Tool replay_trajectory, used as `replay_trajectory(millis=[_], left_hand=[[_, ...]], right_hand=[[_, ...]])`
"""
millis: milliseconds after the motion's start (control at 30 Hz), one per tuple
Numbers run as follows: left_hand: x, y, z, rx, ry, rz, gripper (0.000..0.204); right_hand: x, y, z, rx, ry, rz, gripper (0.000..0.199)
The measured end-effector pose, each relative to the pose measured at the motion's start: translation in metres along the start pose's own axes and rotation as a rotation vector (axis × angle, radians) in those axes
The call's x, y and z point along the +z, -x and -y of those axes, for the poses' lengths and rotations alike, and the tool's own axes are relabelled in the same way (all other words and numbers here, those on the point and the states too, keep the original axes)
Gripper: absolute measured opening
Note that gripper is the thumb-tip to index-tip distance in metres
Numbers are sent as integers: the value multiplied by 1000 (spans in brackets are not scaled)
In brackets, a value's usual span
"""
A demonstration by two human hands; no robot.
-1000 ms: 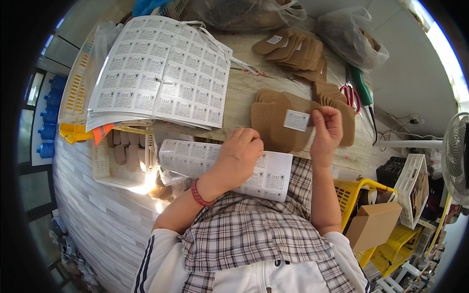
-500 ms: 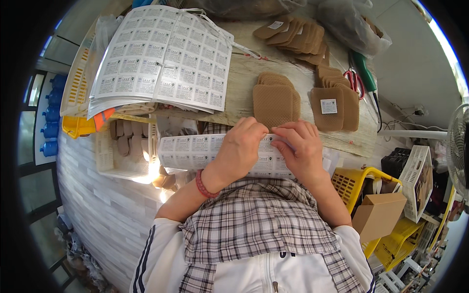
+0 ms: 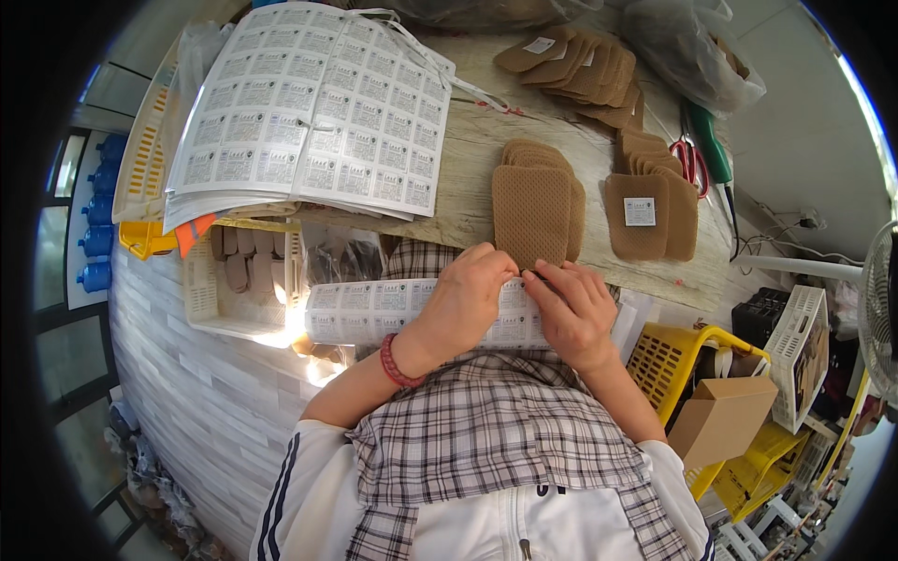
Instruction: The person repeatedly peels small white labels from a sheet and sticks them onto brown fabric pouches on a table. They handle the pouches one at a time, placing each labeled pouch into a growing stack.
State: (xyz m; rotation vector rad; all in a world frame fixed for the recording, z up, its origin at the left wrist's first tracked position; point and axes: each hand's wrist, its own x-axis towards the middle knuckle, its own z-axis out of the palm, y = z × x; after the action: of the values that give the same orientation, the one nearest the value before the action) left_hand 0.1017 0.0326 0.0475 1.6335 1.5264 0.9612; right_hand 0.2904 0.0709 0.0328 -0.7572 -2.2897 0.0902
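White slotted basket (image 3: 210, 304) at left, holding brown pads. Centre: strip of white labels (image 3: 374, 313) lying across the lap at the wooden table's (image 3: 477, 178) near edge; left hand (image 3: 465, 304) and right hand (image 3: 571, 313) side by side upon it, fingertips pinching one label. Brown pad stack (image 3: 531, 210) just beyond the hands.

bright even daylight, sharp centre, fisheye-bent dark rim

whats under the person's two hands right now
A strip of white sticker labels lies across the lap, on the plaid cloth. The left hand and right hand pinch at its top edge. The labels directly beneath the hands are covered.
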Motion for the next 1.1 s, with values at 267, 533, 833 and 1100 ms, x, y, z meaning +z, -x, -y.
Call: replay_trajectory(millis=[267,533,833,1100], left_hand=[[0,-4,7,-63,27,38,8],[-5,-5,3,-48,43,90,10],[-41,-1,10,-208,-21,190,14],[-28,-8,19,7,-325,166,8]], right_hand=[[4,6,0,-2,-30,14,29],[9,5,1,179,-244,-16,19],[1,14,-2,197,-295,-20,19],[-35,-2,4,444,-720,-156,11]])
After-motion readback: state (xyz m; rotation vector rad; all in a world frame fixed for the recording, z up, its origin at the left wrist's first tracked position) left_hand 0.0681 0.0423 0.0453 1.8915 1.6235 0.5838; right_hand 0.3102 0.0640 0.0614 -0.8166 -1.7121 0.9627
